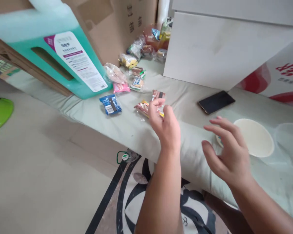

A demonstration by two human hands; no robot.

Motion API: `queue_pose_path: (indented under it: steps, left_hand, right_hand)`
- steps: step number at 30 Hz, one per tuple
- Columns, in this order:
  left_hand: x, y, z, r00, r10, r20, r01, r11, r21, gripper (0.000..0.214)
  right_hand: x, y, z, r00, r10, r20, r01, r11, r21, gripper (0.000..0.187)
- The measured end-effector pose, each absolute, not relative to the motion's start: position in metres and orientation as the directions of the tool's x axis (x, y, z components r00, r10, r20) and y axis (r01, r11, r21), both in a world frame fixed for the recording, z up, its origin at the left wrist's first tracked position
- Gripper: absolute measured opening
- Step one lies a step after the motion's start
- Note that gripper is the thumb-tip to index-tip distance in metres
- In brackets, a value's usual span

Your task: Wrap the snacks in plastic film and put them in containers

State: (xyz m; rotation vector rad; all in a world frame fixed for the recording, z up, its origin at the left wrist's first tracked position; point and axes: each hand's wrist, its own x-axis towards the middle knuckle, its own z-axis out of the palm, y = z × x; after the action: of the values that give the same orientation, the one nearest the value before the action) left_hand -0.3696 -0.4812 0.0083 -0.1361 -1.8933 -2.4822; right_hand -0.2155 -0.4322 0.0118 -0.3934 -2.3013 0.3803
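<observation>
My left hand (166, 128) hovers at or just above a red-and-yellow snack packet (143, 107), its fingers bent and apart. A brown snack packet (158, 94) lies just beyond the fingertips. The hand partly covers both packets. To the left lies a blue snack packet (111, 104). My right hand (228, 151) is in the air with spread fingers and nothing in them. Beside and partly behind it is a round cream-coloured lid or dish (255, 138), with a clear plastic container (289, 143) to its right.
A large jug of green liquid (73, 61) stands at the left. Several wrapped snacks (136, 57) are heaped by the cardboard box (122, 29). A black phone (216, 102) lies in front of a white box (210, 48). The cloth-covered surface ends in a front edge (127, 146).
</observation>
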Motion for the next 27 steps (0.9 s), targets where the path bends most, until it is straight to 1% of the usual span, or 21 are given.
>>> queue_pose_path:
  steps: [2, 4, 7, 9, 10, 11, 13, 16, 17, 18, 20, 23, 27]
  left_hand:
    - [-0.376, -0.488, 0.010, -0.998, 0.054, 0.036, 0.017, -0.315, 0.949, 0.003]
    - [-0.387, -0.495, 0.010, -1.000, 0.015, 0.007, 0.001, -0.357, 0.934, 0.005]
    - [-0.409, -0.504, 0.007, -0.991, -0.132, 0.002, 0.052, -0.374, 0.926, 0.004]
    - [-0.423, -0.509, 0.003, -0.971, -0.237, -0.006, 0.081, -0.357, 0.931, 0.005]
    - [-0.429, -0.510, 0.002, -0.963, -0.268, -0.022, 0.076, -0.350, 0.934, 0.006]
    - [-0.433, -0.511, 0.001, -0.960, -0.276, -0.047, 0.052, -0.342, 0.938, 0.008]
    - [-0.439, -0.512, -0.001, -0.965, -0.237, -0.111, -0.032, -0.316, 0.948, 0.012]
    - [-0.442, -0.515, -0.002, -0.969, -0.178, -0.173, -0.126, -0.248, 0.961, 0.016]
    - [-0.443, -0.516, -0.002, -0.970, -0.172, -0.172, -0.129, -0.231, 0.964, 0.017]
    - [-0.444, -0.518, -0.004, -0.971, -0.172, -0.163, -0.124, -0.219, 0.968, 0.017]
    - [-0.448, -0.521, -0.008, -0.973, -0.180, -0.142, -0.104, -0.208, 0.973, 0.016]
    - [-0.455, -0.523, -0.016, -0.974, -0.165, -0.154, -0.118, -0.209, 0.971, 0.016]
    - [-0.458, -0.518, -0.022, -0.976, -0.085, -0.202, -0.179, -0.227, 0.957, 0.017]
  right_hand:
    - [-0.266, -0.423, 0.016, -0.714, 0.337, 0.613, 0.072, 0.907, -0.415, 0.035]
    - [-0.326, -0.407, 0.017, -0.754, 0.306, 0.581, 0.017, 0.894, -0.448, 0.035]
    - [-0.425, -0.383, 0.008, -0.786, 0.361, 0.502, 0.067, 0.857, -0.511, 0.040]
    - [-0.486, -0.377, 0.001, -0.820, 0.384, 0.425, 0.116, 0.837, -0.534, 0.049]
    - [-0.512, -0.378, -0.001, -0.839, 0.393, 0.376, 0.151, 0.832, -0.534, 0.053]
    - [-0.535, -0.381, -0.002, -0.858, 0.398, 0.325, 0.188, 0.832, -0.522, 0.057]
    - [-0.569, -0.393, -0.001, -0.906, 0.349, 0.239, 0.215, 0.867, -0.450, 0.070]
    - [-0.597, -0.408, 0.002, -0.964, 0.219, 0.151, 0.162, 0.933, -0.321, 0.093]
    - [-0.601, -0.411, 0.002, -0.974, 0.177, 0.143, 0.129, 0.947, -0.294, 0.096]
    - [-0.604, -0.412, 0.001, -0.979, 0.146, 0.144, 0.102, 0.956, -0.276, 0.094]
    - [-0.608, -0.411, -0.002, -0.978, 0.130, 0.164, 0.081, 0.957, -0.278, 0.085]
    - [-0.610, -0.405, -0.010, -0.968, 0.179, 0.173, 0.123, 0.948, -0.295, 0.066]
    - [-0.597, -0.399, -0.015, -0.966, 0.216, 0.144, 0.176, 0.952, -0.252, 0.060]
